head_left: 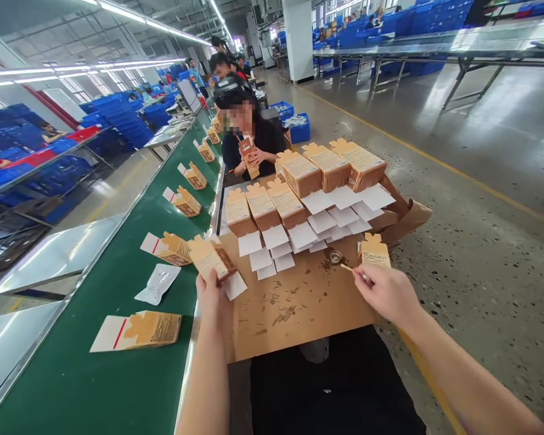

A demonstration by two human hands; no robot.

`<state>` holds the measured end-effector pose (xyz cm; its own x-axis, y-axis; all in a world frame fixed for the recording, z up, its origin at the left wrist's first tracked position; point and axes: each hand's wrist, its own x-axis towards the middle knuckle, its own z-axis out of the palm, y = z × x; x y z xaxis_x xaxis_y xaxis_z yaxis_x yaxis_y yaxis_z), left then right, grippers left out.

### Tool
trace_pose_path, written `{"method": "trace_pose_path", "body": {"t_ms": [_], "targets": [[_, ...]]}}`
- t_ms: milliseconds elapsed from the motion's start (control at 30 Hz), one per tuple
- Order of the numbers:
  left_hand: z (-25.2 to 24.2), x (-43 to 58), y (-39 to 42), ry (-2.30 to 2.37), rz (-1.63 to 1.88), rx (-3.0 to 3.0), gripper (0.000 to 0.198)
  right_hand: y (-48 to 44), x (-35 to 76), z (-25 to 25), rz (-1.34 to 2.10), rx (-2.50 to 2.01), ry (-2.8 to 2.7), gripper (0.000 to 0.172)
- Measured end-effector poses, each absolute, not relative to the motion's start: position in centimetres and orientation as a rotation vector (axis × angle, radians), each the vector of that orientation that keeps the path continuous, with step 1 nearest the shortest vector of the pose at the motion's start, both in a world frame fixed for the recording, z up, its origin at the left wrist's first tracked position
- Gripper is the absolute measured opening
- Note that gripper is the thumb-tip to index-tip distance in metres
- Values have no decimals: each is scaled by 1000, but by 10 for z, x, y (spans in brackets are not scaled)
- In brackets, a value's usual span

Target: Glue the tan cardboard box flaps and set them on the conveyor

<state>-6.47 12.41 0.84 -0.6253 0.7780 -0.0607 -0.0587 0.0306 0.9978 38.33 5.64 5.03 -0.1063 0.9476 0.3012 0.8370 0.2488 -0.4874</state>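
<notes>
My left hand [212,293] is closed round a brown carton [207,260] at the left edge of the cardboard-topped table [276,329]; its white flap points toward me. In my right hand [387,293] is a thin, light-coloured stick [347,267], pinched between the fingers. Its tip points at a small round clear dish [335,257], a short way off. What the stick's tip is made of is too small to tell. Just behind my right hand stands another carton [375,249], partly hidden by it. Dark wet-looking spots mark the cardboard around the dish.
Stacked cartons [294,166] with white flaps fill the table's far side. On the left runs a green conveyor belt [118,386] carrying several cartons [163,329] and a silvery-white pouch [158,284]. A co-worker [272,136] sits beyond the stack, holding a carton.
</notes>
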Motion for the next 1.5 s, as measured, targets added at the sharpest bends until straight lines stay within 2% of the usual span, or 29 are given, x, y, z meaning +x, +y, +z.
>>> {"method": "trace_pose_path", "body": {"t_ms": [100,233,367,500,633,767,967,1200,1333,1500], "targets": [[1,-71,59,1573,1744,644,70,100,387,64,222,-1854,-2162,33],[-5,-49,-7,1470,1608,599,84,134,379,63,232,-1972,-2400,31],[-12,-27,-26,1503,1524,521,89,146,386,47,177,-1853,-2443,28],[-16,-18,-16,1526,1407,605,96,138,401,36,190,-1688,-2228,30],[-11,1,-5,1561,1396,719,90,90,379,27,388,-1500,-1978,27],[-4,19,0,1627,1362,781,81,31,308,0,637,-1239,-1984,28],[-6,20,3,1646,1374,776,75,4,237,-41,639,-1211,-2154,29],[-6,26,-1,1672,1405,843,78,16,245,-48,625,-1268,-2157,30],[-13,33,-13,1791,1396,998,84,14,266,-40,635,-1252,-1939,29],[-31,36,-28,1960,1258,1128,77,-6,295,-27,655,-1298,-1728,37]]}}
